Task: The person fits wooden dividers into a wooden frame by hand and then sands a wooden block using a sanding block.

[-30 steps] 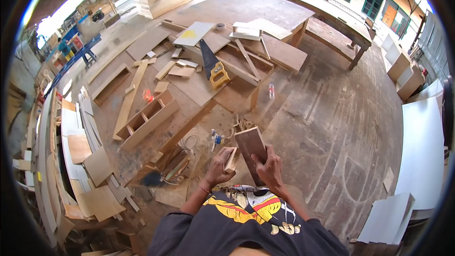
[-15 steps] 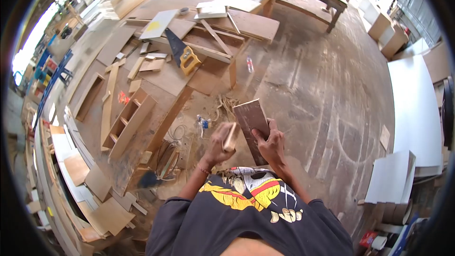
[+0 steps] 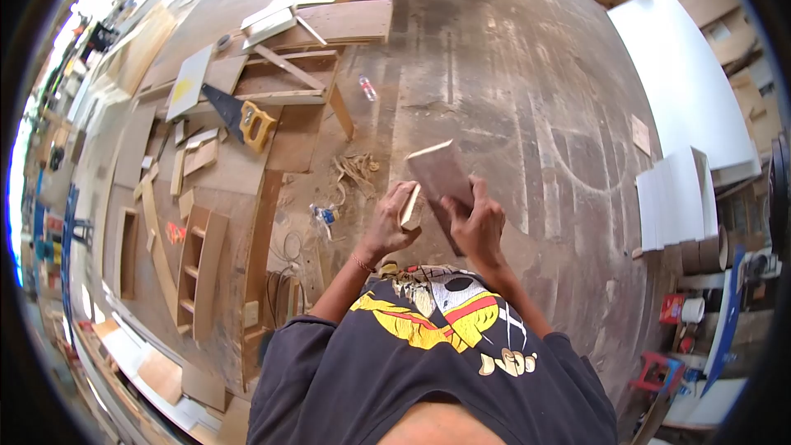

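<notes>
My left hand (image 3: 390, 224) is closed around a small light wooden block (image 3: 411, 208) in front of my chest. My right hand (image 3: 477, 227) grips a longer dark brown board (image 3: 442, 175), thumb on its face, with its pale end edge pointing away from me. The block and the board are close beside each other; whether they touch is hard to tell. Beyond them on the floor lie a tangle of fibrous strips (image 3: 356, 171) and a blue-labelled bottle (image 3: 326, 214).
At the left a low worktable (image 3: 284, 136) bears a handsaw (image 3: 239, 115), wood offcuts and a small compartmented frame (image 3: 200, 268). A plastic bottle (image 3: 367, 88) lies on the floor. White panels (image 3: 674, 74) lean at the right, near a red stool (image 3: 657, 372).
The view has swung to the right, so the worktable has shifted left and more of the right side shows. Both hands still hold their wooden pieces; the left hand's block has shifted and turned slightly.
</notes>
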A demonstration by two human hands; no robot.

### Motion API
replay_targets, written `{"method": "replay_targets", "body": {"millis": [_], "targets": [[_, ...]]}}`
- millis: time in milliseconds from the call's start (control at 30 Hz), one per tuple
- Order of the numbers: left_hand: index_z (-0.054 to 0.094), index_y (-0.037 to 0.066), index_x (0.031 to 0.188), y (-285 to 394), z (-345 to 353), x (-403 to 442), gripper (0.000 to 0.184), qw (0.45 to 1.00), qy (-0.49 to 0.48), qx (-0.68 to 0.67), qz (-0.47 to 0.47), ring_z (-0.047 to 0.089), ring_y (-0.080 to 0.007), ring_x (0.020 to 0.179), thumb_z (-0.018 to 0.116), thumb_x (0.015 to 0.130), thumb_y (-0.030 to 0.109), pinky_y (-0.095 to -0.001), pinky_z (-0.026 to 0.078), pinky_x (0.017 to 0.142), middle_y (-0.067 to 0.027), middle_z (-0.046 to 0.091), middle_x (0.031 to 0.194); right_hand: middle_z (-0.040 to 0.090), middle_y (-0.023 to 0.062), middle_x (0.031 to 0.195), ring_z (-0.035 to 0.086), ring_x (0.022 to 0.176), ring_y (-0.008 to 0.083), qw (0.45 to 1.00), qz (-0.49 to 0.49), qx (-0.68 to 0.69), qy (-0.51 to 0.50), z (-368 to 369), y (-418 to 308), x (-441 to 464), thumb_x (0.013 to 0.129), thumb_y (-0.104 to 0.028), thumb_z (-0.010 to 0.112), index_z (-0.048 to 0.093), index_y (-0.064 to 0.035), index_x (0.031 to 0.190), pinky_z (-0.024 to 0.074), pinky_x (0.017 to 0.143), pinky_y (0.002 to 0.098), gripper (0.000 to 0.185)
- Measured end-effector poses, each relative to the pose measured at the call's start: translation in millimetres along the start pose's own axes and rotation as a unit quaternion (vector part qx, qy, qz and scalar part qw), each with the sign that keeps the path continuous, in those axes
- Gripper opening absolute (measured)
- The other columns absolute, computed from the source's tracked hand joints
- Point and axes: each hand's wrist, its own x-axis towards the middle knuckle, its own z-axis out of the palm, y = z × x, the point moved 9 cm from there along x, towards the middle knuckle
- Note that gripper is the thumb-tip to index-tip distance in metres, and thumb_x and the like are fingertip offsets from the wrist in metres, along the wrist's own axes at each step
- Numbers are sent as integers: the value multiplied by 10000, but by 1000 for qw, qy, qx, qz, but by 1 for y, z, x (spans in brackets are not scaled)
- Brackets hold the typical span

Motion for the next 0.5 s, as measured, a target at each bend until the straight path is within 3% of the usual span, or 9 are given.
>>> {"method": "replay_targets", "body": {"millis": [167, 300, 433, 500], "targets": [[495, 1, 1134, -23, 21, 12, 625, 997, -56, -44, -23, 518, -385, 1018, 650, 535, 89, -401, 435, 874, -187, 528, 1068, 647, 212, 815, 636, 742, 389, 998, 41, -33, 18, -3, 4, -9, 757, -219, 704, 506, -35, 1077, 487, 631, 428, 419], [490, -13, 1124, -18, 23, 17, 595, 995, -71, 14, 73, 523, -382, 988, 619, 552, 88, -406, 435, 847, -196, 524, 1033, 645, 214, 805, 637, 737, 388, 997, 62, -27, 34, -6, -2, -22, 759, -241, 704, 505, -43, 1082, 486, 634, 433, 427], [496, -15, 1131, -9, 26, 21, 612, 989, -141, -38, 34, 521, -373, 1015, 632, 544, 96, -385, 428, 877, -194, 534, 1062, 634, 223, 777, 635, 696, 385, 980, 146, -116, 62, -4, 33, -11, 766, -245, 687, 494, -61, 1103, 491, 605, 443, 429], [495, -15, 1132, -41, 37, 22, 617, 986, -159, 8, -53, 511, -378, 1023, 634, 543, 101, -391, 426, 876, -199, 525, 1062, 635, 217, 768, 636, 690, 382, 980, 142, -125, 61, -1, 23, -23, 768, -250, 684, 494, -63, 1102, 490, 596, 446, 427]]}}
